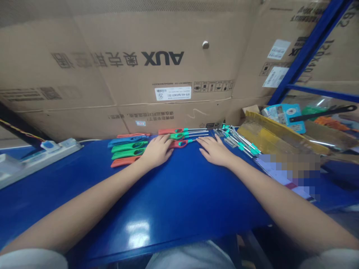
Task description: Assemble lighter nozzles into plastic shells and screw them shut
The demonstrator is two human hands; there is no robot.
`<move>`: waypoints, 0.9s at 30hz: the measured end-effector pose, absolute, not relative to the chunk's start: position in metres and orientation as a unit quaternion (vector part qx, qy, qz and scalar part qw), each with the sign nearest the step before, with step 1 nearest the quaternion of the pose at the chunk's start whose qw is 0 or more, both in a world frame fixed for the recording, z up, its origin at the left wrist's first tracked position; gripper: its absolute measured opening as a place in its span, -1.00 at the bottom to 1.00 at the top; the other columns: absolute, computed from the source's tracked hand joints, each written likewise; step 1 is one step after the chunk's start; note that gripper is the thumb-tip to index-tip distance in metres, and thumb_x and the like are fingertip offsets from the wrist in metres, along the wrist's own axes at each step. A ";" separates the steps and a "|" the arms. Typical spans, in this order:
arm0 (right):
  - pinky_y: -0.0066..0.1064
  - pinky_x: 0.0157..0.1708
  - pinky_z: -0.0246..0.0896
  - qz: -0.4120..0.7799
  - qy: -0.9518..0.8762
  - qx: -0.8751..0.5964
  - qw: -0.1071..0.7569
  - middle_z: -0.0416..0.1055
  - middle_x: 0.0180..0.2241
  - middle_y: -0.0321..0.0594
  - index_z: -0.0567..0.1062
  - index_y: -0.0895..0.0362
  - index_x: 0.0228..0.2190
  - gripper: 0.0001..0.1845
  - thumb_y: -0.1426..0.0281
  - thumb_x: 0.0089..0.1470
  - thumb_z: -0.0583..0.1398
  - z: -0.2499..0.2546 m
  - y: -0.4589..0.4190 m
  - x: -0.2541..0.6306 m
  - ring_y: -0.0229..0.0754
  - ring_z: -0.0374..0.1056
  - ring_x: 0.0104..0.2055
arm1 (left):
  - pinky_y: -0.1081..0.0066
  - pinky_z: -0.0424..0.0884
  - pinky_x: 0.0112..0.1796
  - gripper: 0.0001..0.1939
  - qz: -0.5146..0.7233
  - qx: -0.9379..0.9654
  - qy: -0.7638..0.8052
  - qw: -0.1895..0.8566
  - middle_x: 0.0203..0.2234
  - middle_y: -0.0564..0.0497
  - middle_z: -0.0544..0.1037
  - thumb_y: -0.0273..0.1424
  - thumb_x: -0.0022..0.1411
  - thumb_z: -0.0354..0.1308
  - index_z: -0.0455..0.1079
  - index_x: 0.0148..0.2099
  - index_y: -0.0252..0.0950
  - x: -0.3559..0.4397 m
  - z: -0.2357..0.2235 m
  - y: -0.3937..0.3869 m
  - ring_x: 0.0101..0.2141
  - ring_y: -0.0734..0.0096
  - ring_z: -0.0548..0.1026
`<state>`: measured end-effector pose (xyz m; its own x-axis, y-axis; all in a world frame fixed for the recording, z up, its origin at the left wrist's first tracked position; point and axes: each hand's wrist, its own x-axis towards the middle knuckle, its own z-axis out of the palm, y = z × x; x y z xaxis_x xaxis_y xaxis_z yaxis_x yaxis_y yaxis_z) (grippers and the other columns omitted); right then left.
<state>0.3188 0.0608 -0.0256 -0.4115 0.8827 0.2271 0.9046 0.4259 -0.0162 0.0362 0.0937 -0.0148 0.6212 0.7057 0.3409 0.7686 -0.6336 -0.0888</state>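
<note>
While both hands lie flat, open and empty, the left hand point(157, 151) rests on the stick lighters point(129, 150), the right hand point(214, 150) just beside them on the blue bench point(168, 194), before an upside-down AUX carton point(162, 58).

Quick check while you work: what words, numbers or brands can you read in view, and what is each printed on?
"AUX": large, upside down, on the cardboard carton.
"25": upside down, on the white barcode label; its other print is too small to read.
Chinese print on the carton: too blurred to quote.
Blue printed card: too small to read.
Utility lighters: nothing legible.
</note>
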 end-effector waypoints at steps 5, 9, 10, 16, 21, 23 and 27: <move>0.28 0.35 -0.20 -0.066 -0.840 -0.528 0.105 0.22 0.33 0.01 0.27 0.14 0.30 -0.43 0.28 0.34 -0.02 -0.028 0.061 0.320 0.17 0.13 0.34 | 0.05 0.27 0.20 -0.58 -0.151 -0.894 -0.406 0.110 0.29 -0.25 0.31 -0.33 0.36 0.06 0.35 0.21 -0.32 0.036 -0.012 0.090 0.23 -0.03 0.32; 0.20 0.31 -0.05 -0.064 -0.854 -0.491 0.159 0.30 0.27 0.01 0.36 0.13 0.24 -0.48 0.30 0.31 0.06 -0.028 0.061 0.324 0.15 0.22 0.29 | 0.04 0.33 0.15 -0.59 -0.160 -0.895 -0.401 0.111 0.26 -0.20 0.35 -0.31 0.36 0.07 0.36 0.21 -0.28 0.033 -0.002 0.080 0.20 -0.02 0.34; 0.15 0.28 0.02 -0.062 -0.859 -0.475 0.181 0.36 0.23 -0.01 0.41 0.11 0.19 -0.53 0.33 0.29 0.08 -0.028 0.060 0.325 0.12 0.26 0.25 | 0.03 0.34 0.14 -0.60 -0.163 -0.894 -0.402 0.112 0.24 -0.20 0.38 -0.31 0.36 0.06 0.37 0.19 -0.28 0.029 0.002 0.078 0.18 -0.02 0.36; -0.08 -0.07 0.30 -0.039 -0.851 -0.443 0.279 0.61 -0.27 -0.13 0.60 0.09 -0.18 -0.77 0.41 0.24 0.14 -0.017 0.055 0.326 -0.03 0.50 -0.22 | 0.08 0.42 0.05 -0.66 -0.190 -0.874 -0.435 0.103 0.05 -0.23 0.51 -0.26 0.36 0.01 0.57 -0.23 -0.31 -0.026 0.022 0.078 0.01 0.01 0.48; -0.16 -0.10 0.32 -0.022 -0.843 -0.421 0.334 0.59 -0.25 -0.15 0.57 0.08 -0.12 -0.67 0.54 0.18 0.09 -0.010 0.045 0.316 -0.05 0.50 -0.19 | 0.18 0.46 -0.02 -0.63 -0.177 -0.854 -0.488 0.033 -0.14 -0.16 0.59 -0.15 0.28 0.05 0.59 -0.28 -0.27 -0.082 0.028 0.079 -0.12 0.09 0.55; -0.16 -0.12 0.33 -0.025 -0.848 -0.403 0.342 0.55 -0.26 -0.15 0.55 0.07 -0.06 -0.64 0.53 0.18 0.09 -0.009 0.042 0.312 -0.04 0.47 -0.19 | 0.22 0.47 -0.07 -0.61 -0.186 -0.836 -0.514 0.035 -0.19 -0.14 0.59 -0.14 0.29 0.03 0.58 -0.22 -0.27 -0.098 0.027 0.080 -0.18 0.13 0.56; -0.15 -0.14 0.35 -0.012 -0.856 -0.388 0.342 0.48 -0.18 -0.12 0.50 0.04 0.01 -0.62 0.51 0.20 0.10 -0.009 0.040 0.308 -0.03 0.42 -0.13 | 0.20 0.46 -0.09 -0.62 -0.176 -0.799 -0.567 0.089 -0.24 -0.16 0.55 -0.18 0.26 0.00 0.53 -0.14 -0.31 -0.119 0.023 0.090 -0.20 0.10 0.53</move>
